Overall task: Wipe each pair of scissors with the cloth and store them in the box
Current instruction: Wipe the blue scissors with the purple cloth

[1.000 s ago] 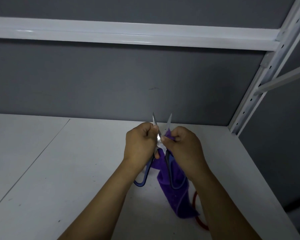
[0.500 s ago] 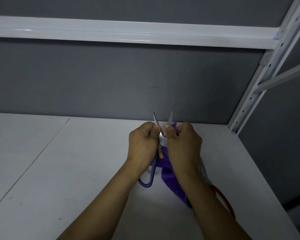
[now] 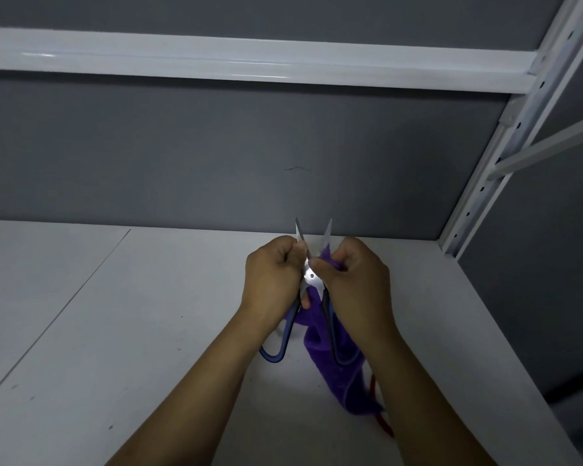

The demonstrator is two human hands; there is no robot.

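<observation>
I hold a pair of blue-handled scissors (image 3: 312, 279) upright over the white shelf, blades spread and tips pointing up. My left hand (image 3: 271, 277) grips the left blade near the pivot. My right hand (image 3: 354, 277) pinches a purple cloth (image 3: 334, 375) round the right blade, and the cloth hangs down behind the blue handle loops. A red handle of another pair of scissors (image 3: 381, 422) shows under the cloth's lower end, by my right forearm. No box is in view.
The white shelf board (image 3: 132, 331) runs left with a seam in it. A grey back wall (image 3: 216, 156), a white crossbeam (image 3: 249, 62) above and a perforated white upright (image 3: 505, 156) at the right close the space.
My right hand with the cloth slid up the right blade half a second ago and has come back down a little. The handle loops are spread wider again.
</observation>
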